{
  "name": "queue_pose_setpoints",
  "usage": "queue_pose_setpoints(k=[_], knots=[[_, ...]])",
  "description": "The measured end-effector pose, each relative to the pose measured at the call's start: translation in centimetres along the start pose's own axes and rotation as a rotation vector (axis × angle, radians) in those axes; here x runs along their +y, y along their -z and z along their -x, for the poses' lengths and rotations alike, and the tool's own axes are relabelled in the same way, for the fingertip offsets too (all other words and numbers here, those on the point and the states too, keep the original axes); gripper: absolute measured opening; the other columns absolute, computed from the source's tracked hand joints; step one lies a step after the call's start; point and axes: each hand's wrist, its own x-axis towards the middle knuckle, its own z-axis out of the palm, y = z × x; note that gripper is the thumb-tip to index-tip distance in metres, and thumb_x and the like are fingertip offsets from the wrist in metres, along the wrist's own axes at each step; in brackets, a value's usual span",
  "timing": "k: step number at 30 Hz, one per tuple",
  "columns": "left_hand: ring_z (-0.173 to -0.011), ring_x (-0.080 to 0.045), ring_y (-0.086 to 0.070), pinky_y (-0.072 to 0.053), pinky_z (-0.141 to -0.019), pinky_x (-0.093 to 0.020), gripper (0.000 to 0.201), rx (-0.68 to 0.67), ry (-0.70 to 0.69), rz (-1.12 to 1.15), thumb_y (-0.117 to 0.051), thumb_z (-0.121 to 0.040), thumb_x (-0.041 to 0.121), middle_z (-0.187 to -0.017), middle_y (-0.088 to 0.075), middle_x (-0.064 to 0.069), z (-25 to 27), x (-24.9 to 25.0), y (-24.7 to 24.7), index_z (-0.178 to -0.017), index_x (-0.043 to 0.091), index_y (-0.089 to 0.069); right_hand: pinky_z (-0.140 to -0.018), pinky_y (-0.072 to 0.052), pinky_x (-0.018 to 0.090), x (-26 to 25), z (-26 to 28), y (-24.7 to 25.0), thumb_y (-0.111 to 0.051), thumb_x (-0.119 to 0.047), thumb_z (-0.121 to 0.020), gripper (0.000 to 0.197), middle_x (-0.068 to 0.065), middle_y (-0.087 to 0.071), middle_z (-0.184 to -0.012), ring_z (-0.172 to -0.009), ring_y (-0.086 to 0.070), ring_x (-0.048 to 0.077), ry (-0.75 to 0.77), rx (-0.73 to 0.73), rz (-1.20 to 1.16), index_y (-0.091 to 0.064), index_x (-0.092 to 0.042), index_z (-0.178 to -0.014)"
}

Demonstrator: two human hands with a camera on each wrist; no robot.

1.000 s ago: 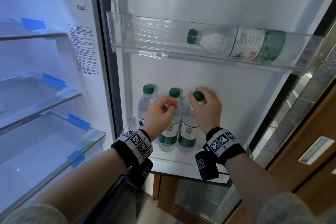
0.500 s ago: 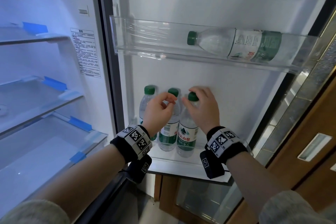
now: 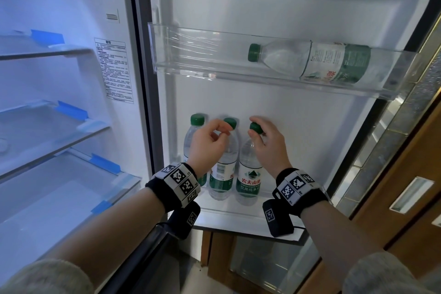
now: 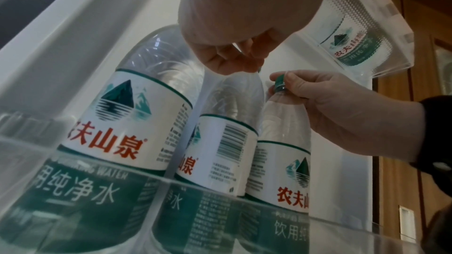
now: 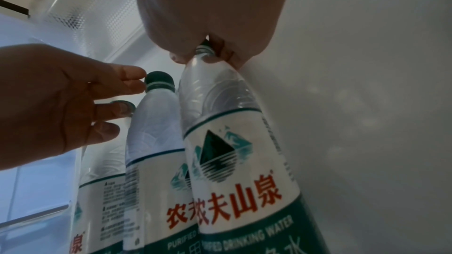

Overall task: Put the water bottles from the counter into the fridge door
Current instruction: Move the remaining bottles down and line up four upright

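Head view, right hand: my right hand [image 3: 268,142] pinches the green cap of the right bottle [image 3: 249,174], fingers [image 3: 256,120] curled over the top.
Head view, left hand: my left hand [image 3: 207,144] hangs in front of the middle bottle [image 3: 223,174], fingers loosely curled beside its cap; I cannot tell here whether they touch it.
Head view, bottles: three stand upright side by side at the left end of the lower door shelf [image 3: 238,212], the left bottle [image 3: 194,136] nearest the hinge edge.
Head view, upper shelf: a larger bottle [image 3: 310,61] lies on its side at the right end of the upper door shelf [image 3: 191,55], cap pointing left.
Left wrist view: my left hand [image 4: 234,32] has its fingers [image 4: 232,63] bent together just above the middle bottle [image 4: 220,142], holding nothing; my right hand [image 4: 342,103] clamps the cap of the right bottle [image 4: 283,142].
Right wrist view: my right hand [image 5: 212,16] closes thumb and fingers round the neck and cap of the right bottle [image 5: 232,161]; my left hand [image 5: 53,94] shows relaxed fingers [image 5: 122,80] right beside the middle bottle's cap [image 5: 159,79].
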Motion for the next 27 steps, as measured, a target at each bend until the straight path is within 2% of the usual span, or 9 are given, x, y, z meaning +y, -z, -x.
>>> queue_pose_setpoints(k=[3,5,7,11,14,18,22,24,27], knots=[[-0.064,0.003,-0.052,-0.045,-0.06,-0.011,0.026,0.035,-0.031,-0.008,-0.052,-0.085,-0.001,-0.088,-0.065,0.008,-0.3,-0.2,0.3,-0.091,0.02,-0.065,-0.095,-0.046,0.031,0.2,-0.1,0.1,-0.061,-0.009,-0.091,0.028,-0.003,-0.058,-0.114,-0.103,-0.054,0.012,0.001,-0.003,0.018,-0.061,-0.01,-0.119],[-0.075,-0.002,-0.055,-0.047,-0.066,-0.018,0.029,0.063,-0.085,-0.045,-0.054,-0.083,0.002,-0.093,-0.063,0.012,-0.8,-0.4,0.6,-0.091,0.029,-0.062,-0.095,-0.046,0.031,0.3,-0.2,0.1,-0.063,-0.012,-0.09,0.027,-0.003,-0.058,-0.113,-0.103,-0.054,0.013,0.02,-0.002,0.043,-0.062,-0.01,-0.117],[-0.08,-0.002,-0.055,-0.044,-0.068,-0.016,0.031,0.099,-0.142,-0.051,-0.055,-0.082,0.0,-0.093,-0.06,0.018,-1.5,-0.3,1.0,-0.093,0.029,-0.06,-0.096,-0.046,0.033,0.3,-0.2,0.1,-0.064,-0.013,-0.089,0.025,0.002,-0.06,-0.112,-0.104,-0.055,0.016,0.066,0.018,0.103,-0.064,-0.009,-0.114],[-0.082,-0.002,-0.053,-0.04,-0.067,-0.009,0.027,0.132,-0.176,-0.037,-0.055,-0.082,-0.004,-0.092,-0.057,0.019,-2.3,0.4,1.6,-0.093,0.02,-0.061,-0.095,-0.045,0.036,0.0,-0.5,0.1,-0.065,-0.011,-0.084,0.025,0.004,-0.061,-0.111,-0.103,-0.055,0.019,0.119,0.058,0.166,-0.066,-0.008,-0.108],[-0.083,-0.003,-0.054,-0.042,-0.068,-0.012,0.026,0.143,-0.178,-0.024,-0.053,-0.082,-0.004,-0.091,-0.058,0.018,-2.5,0.4,2.1,-0.091,0.018,-0.062,-0.094,-0.045,0.039,-0.4,-0.9,-0.1,-0.062,-0.016,-0.084,0.026,0.002,-0.061,-0.113,-0.104,-0.054,0.019,0.116,0.054,0.185,-0.065,-0.011,-0.11],[-0.086,-0.01,-0.056,-0.043,-0.069,-0.016,0.026,0.155,-0.161,0.016,-0.049,-0.083,-0.005,-0.094,-0.06,0.009,-2.7,0.7,2.8,-0.091,0.015,-0.062,-0.096,-0.042,0.04,-1.2,-1.5,0.0,-0.054,-0.019,-0.086,0.029,0.001,-0.061,-0.117,-0.108,-0.053,0.019,0.097,0.035,0.19,-0.064,-0.014,-0.113],[-0.087,-0.011,-0.058,-0.047,-0.071,-0.027,0.024,0.111,-0.186,0.021,-0.046,-0.078,0.004,-0.091,-0.061,0.011,-3.0,1.6,3.1,-0.09,0.019,-0.061,-0.097,-0.041,0.04,-2.5,-2.5,0.8,-0.053,-0.012,-0.086,0.029,0.001,-0.061,-0.116,-0.109,-0.052,0.018,0.104,0.036,0.182,-0.064,-0.015,-0.112],[-0.085,-0.007,-0.059,-0.046,-0.071,-0.024,0.024,0.088,-0.189,0.017,-0.048,-0.079,0.003,-0.088,-0.062,0.013,-3.2,2.3,3.2,-0.09,0.02,-0.061,-0.095,-0.041,0.038,-3.3,-3.1,1.3,-0.052,-0.01,-0.085,0.028,0.001,-0.061,-0.113,-0.107,-0.052,0.019,0.129,0.039,0.201,-0.065,-0.015,-0.109],[-0.082,-0.004,-0.059,-0.045,-0.071,-0.019,0.029,0.058,-0.225,0.015,-0.05,-0.081,0.0,-0.087,-0.062,0.014,-3.0,3.3,3.2,-0.088,0.026,-0.061,-0.085,-0.041,0.035,-4.6,-3.7,1.8,-0.051,-0.009,-0.082,0.025,0.001,-0.064,-0.102,-0.098,-0.054,0.021,0.236,0.049,0.272,-0.069,-0.014,-0.099]])
